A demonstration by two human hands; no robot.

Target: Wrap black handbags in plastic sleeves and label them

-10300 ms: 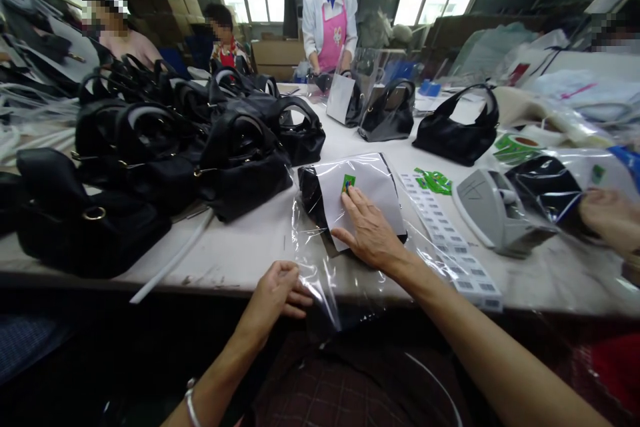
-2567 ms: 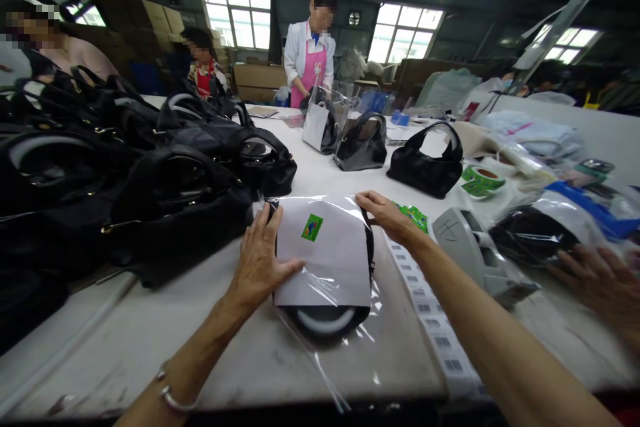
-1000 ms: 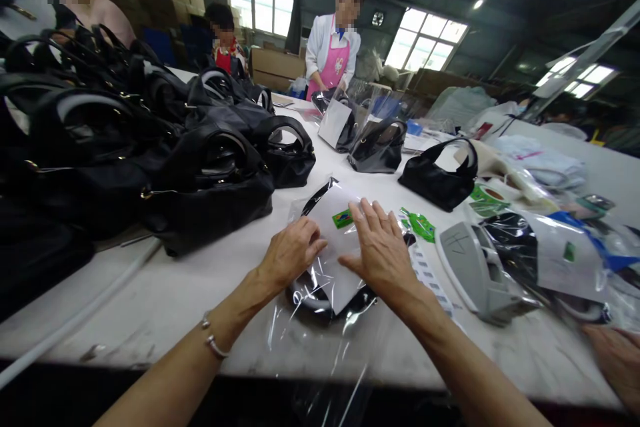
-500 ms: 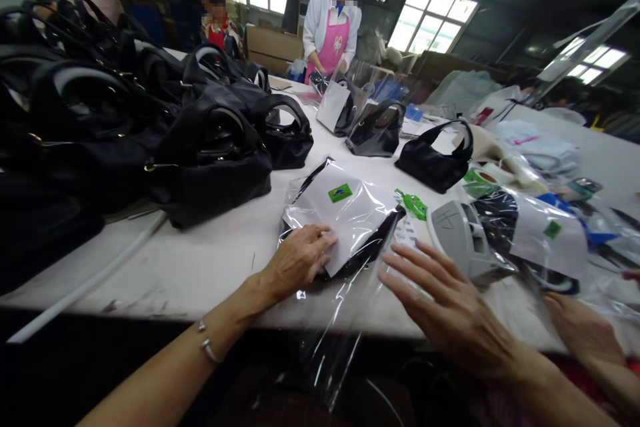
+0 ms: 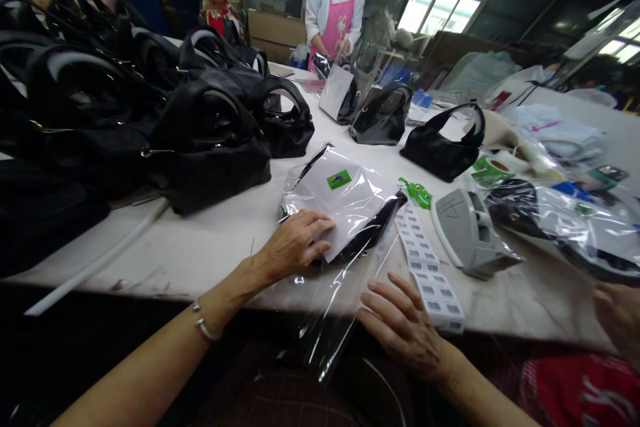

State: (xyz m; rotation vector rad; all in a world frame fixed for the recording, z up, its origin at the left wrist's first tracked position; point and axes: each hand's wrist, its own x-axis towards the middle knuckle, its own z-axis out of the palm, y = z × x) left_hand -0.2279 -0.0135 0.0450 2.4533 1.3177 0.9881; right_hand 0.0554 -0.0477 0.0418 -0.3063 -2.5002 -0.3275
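Observation:
A black handbag wrapped in a clear plastic bag (image 5: 345, 203) lies on the white table (image 5: 220, 247), with a white sheet and a green sticker (image 5: 339, 179) on top. My left hand (image 5: 293, 247) presses down on its near edge, fingers curled over the plastic. My right hand (image 5: 405, 327) lies flat with fingers spread on the loose plastic flap at the table's front edge, beside a strip of barcode labels (image 5: 427, 267).
A pile of black handbags (image 5: 150, 113) fills the left. A grey tape dispenser (image 5: 465, 233) stands right of the labels. Further bags (image 5: 443, 143) and a bagged handbag (image 5: 565, 227) lie beyond. Another person's hand (image 5: 620, 313) is at the right edge. A person in a pink apron (image 5: 335, 7) stands at the far end.
My right hand came off the top of the wrapped bag and drew back to the loose flap at the table edge. My left hand stayed on the bag's near edge.

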